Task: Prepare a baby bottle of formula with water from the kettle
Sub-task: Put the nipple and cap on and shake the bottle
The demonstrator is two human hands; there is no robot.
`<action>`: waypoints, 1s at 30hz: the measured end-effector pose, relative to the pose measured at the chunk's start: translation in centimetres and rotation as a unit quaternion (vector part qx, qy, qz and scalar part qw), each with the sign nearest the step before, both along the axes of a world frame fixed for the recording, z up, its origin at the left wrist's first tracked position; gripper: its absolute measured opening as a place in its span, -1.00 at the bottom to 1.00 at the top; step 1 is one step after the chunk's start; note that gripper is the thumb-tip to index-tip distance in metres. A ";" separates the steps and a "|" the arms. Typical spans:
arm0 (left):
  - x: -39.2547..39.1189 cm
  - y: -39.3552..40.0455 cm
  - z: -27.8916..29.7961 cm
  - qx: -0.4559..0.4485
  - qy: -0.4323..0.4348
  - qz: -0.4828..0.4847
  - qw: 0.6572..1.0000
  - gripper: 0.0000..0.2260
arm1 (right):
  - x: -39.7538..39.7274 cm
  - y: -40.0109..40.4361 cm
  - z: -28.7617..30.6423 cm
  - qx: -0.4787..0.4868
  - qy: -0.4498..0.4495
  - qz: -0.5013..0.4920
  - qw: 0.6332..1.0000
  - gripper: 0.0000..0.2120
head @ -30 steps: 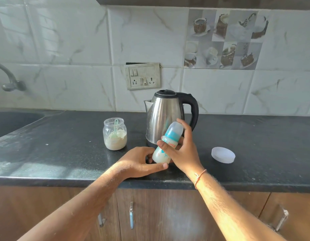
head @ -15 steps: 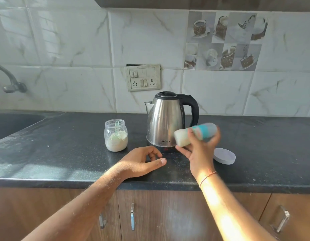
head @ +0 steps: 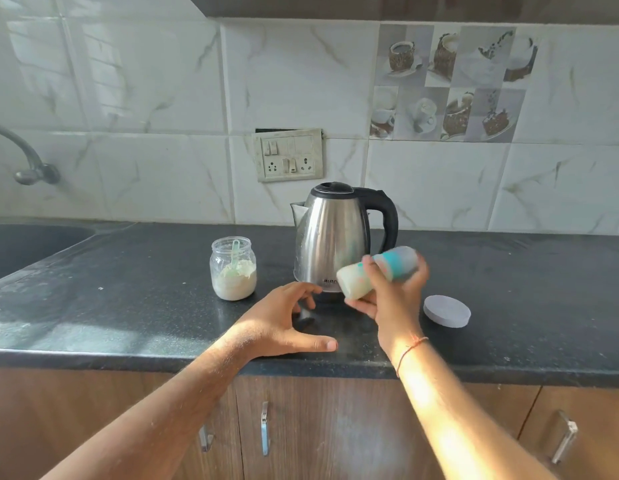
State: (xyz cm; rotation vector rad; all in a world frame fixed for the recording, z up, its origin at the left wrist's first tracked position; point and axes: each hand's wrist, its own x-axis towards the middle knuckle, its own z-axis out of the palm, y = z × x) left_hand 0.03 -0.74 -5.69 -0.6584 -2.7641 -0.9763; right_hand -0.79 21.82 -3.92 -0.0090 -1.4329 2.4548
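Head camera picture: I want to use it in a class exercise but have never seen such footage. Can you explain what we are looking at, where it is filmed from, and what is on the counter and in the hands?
No machine here: a person wears a camera on the head, looking down at their own bare arms. The right hand grips a baby bottle tilted almost sideways, blurred, with milky liquid inside. The left hand rests open on the dark counter, holding nothing. On the counter stand a steel kettle, an open jar of powder with a scoop in it, and a white lid lying apart at the right.
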 end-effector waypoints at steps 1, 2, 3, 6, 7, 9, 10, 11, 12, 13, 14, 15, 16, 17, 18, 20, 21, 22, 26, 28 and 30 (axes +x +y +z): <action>0.0 0.0 0.0 -0.002 -0.001 -0.002 1.000 0.03 | -0.5 0.6 -0.1 -0.111 0.005 -0.042 0.993 -0.24; 0.0 0.0 0.0 0.000 0.000 -0.004 1.000 0.02 | -1.1 1.2 -0.5 -0.185 0.004 -0.065 0.981 -0.22; -0.1 0.0 0.0 0.004 0.002 -0.006 1.000 0.01 | -1.1 1.5 -0.4 -0.197 -0.004 -0.052 0.979 -0.23; -0.3 0.0 -0.2 0.021 -0.003 -0.009 1.000 0.00 | -0.2 0.8 -0.8 0.026 -0.003 0.084 0.996 -0.35; -0.3 0.0 -0.2 0.027 0.000 -0.008 1.000 0.00 | 0.0 0.5 -0.6 0.046 -0.005 0.090 0.995 -0.33; -0.1 0.0 0.0 0.023 -0.002 -0.009 1.000 0.00 | -0.3 0.7 -0.3 -0.073 -0.002 -0.002 0.997 -0.29; -0.1 0.0 0.0 0.018 -0.001 -0.010 1.000 -0.02 | -0.7 1.3 -0.5 -0.170 0.007 -0.047 0.984 -0.24; -0.1 0.0 -0.2 0.017 0.003 -0.008 1.000 -0.04 | -1.1 1.6 -0.6 -0.213 0.001 -0.073 0.974 -0.20; -0.2 -0.1 -0.3 0.019 0.007 -0.005 1.000 -0.05 | -0.9 1.6 -0.3 -0.192 -0.001 -0.059 0.980 -0.20; -0.2 -0.2 -0.3 0.024 0.006 -0.004 1.000 -0.06 | -0.5 1.3 -0.2 -0.100 0.002 -0.020 0.995 -0.24; -0.2 -0.1 -0.4 0.029 0.007 -0.005 1.000 -0.06 | -0.2 0.8 -0.5 -0.001 0.005 0.049 0.999 -0.27; -0.2 -0.1 -0.5 0.034 0.011 -0.004 0.999 -0.05 | -0.1 0.5 -0.8 0.048 -0.005 0.090 0.995 -0.28; -0.2 -0.1 -0.6 0.035 0.014 -0.003 0.999 -0.05 | 0.0 0.2 -0.6 0.062 -0.007 0.078 0.995 -0.28; -0.1 -0.1 -0.4 0.034 0.012 -0.003 0.999 -0.04 | -0.3 0.3 -0.5 0.002 -0.007 0.030 1.000 -0.27; 0.0 -0.1 -0.4 0.032 0.009 -0.005 0.999 -0.04 | -0.6 0.8 -0.5 -0.111 -0.002 -0.034 0.993 -0.23; 0.1 -0.2 -0.4 0.031 0.014 -0.006 0.999 -0.04 | -1.6 1.7 -1.0 -0.222 -0.002 -0.094 0.971 -0.13; 0.1 -0.2 -0.4 0.032 0.017 -0.006 0.999 -0.04 | -1.2 1.7 -0.7 -0.187 0.001 -0.071 0.980 -0.17; 0.0 -0.2 -0.4 0.033 0.017 -0.008 0.999 -0.05 | -0.8 1.3 -0.6 -0.095 -0.002 -0.023 0.995 -0.24; 0.1 -0.2 -0.5 0.037 0.021 -0.006 0.999 -0.05 | -0.7 0.7 -0.6 -0.060 -0.012 -0.008 0.998 -0.29; 0.1 -0.2 -0.4 0.030 0.021 -0.008 0.999 -0.04 | -1.4 1.7 -0.8 -0.222 0.004 -0.083 0.971 -0.26; 0.0 -0.3 -0.4 0.031 0.023 -0.010 0.999 -0.05 | -1.0 1.7 -0.3 -0.170 -0.009 -0.045 0.984 -0.32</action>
